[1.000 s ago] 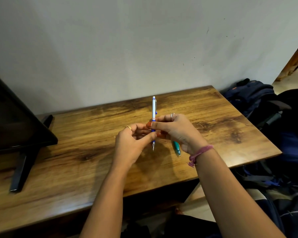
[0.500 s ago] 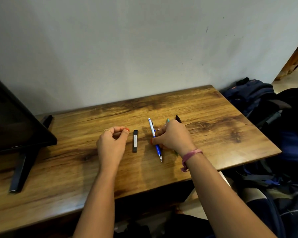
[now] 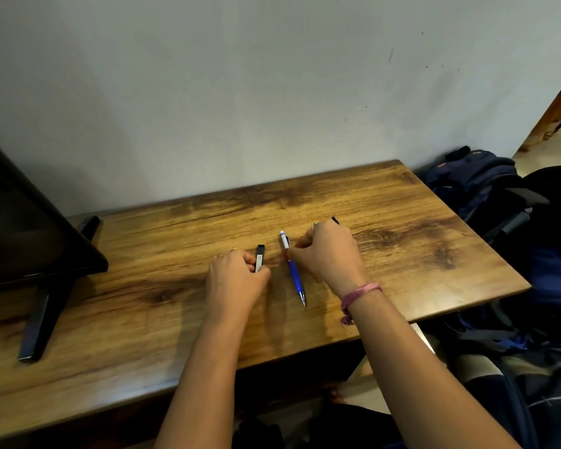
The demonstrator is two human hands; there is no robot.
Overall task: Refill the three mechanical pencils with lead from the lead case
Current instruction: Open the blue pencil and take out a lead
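Note:
A blue and white mechanical pencil [image 3: 294,273] lies on the wooden desk [image 3: 402,254], tip toward me. My right hand [image 3: 329,254] sits beside it with fingers curled. Its thumb and fingertip stay at the pencil's white upper part. The end of a black pencil [image 3: 335,220] pokes out beyond this hand. A third pencil is hidden under it. My left hand [image 3: 237,280] grips the lower half of the black lead case [image 3: 260,256], which lies on the desk left of the blue pencil.
A dark monitor [image 3: 30,228] on a black stand [image 3: 39,319] fills the desk's left side. Blue and black backpacks [image 3: 486,179] are piled on the floor off the desk's right edge. A plain wall runs along the desk's back.
The blue pencil went from upright between both hands to lying flat on the desk. My left hand let go of it, moved left, then closed on the lead case.

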